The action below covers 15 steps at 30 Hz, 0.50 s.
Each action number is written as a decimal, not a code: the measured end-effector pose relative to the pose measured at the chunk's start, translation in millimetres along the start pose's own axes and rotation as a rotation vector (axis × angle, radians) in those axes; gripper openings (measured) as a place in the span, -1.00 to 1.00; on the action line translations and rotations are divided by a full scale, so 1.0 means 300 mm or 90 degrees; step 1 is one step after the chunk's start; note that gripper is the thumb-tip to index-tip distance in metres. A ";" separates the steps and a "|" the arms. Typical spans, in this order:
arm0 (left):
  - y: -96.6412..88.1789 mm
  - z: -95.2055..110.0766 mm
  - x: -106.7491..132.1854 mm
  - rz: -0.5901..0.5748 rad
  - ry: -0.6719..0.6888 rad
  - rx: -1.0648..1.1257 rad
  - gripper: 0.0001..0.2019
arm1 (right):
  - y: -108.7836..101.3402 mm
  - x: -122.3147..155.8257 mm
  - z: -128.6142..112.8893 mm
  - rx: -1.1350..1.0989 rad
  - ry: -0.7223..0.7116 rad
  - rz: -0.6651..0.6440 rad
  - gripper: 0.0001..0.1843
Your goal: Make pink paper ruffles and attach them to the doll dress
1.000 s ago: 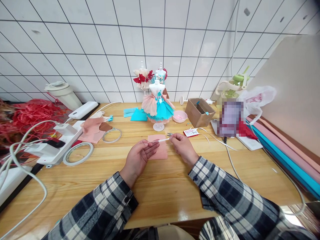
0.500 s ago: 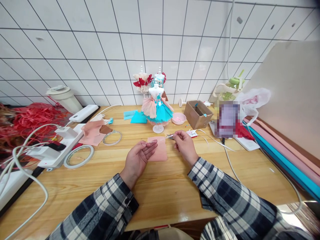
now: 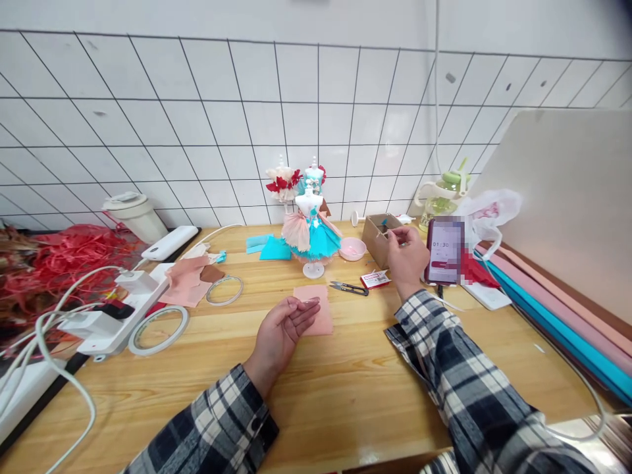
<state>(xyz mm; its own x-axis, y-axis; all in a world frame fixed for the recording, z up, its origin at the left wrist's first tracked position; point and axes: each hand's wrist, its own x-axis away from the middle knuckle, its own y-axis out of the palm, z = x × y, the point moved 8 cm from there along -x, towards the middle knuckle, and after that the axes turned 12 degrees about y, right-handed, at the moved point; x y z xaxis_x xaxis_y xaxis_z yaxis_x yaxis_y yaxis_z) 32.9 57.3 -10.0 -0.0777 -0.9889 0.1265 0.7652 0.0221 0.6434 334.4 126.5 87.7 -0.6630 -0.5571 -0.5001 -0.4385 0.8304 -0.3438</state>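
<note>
My left hand [image 3: 285, 326] rests palm-up on the wooden table [image 3: 345, 388], its fingertips over a pink fabric square [image 3: 323, 318]. The thumb and fingers are pinched on a small thin pale piece. My right hand [image 3: 405, 254] is raised at the open top of a small cardboard box [image 3: 374, 238], fingers pinched together; what they hold is too small to tell. Small thread snips [image 3: 349, 288] lie on the table between the two hands, beside a red and white packet [image 3: 375, 279].
A mini mannequin in a pink and teal dress [image 3: 311, 227] stands behind the square, with a pink bowl [image 3: 352, 248] beside it. A phone [image 3: 445, 251] stands right of the box. Tape rings [image 3: 157, 328], fabric scraps [image 3: 186, 276], a power strip [image 3: 118, 309] and cables lie left; coloured sheets [image 3: 563, 316] far right.
My right hand left the thin piece, the snips now lie on the table, and the hand moved right and back to the cardboard box. The left hand stayed put. The camera tilted up.
</note>
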 end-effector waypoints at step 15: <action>-0.006 0.000 -0.004 -0.002 -0.002 -0.010 -0.93 | -0.047 0.079 -0.017 0.086 -0.189 -0.019 -0.61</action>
<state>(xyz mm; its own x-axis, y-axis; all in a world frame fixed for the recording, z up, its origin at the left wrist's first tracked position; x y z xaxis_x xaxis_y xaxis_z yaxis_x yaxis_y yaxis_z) 31.7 58.4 -11.2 -0.0818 -0.9886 0.1265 0.7751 0.0167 0.6316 321.8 101.6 84.9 -0.4359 -0.5758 -0.6917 -0.3574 0.8161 -0.4541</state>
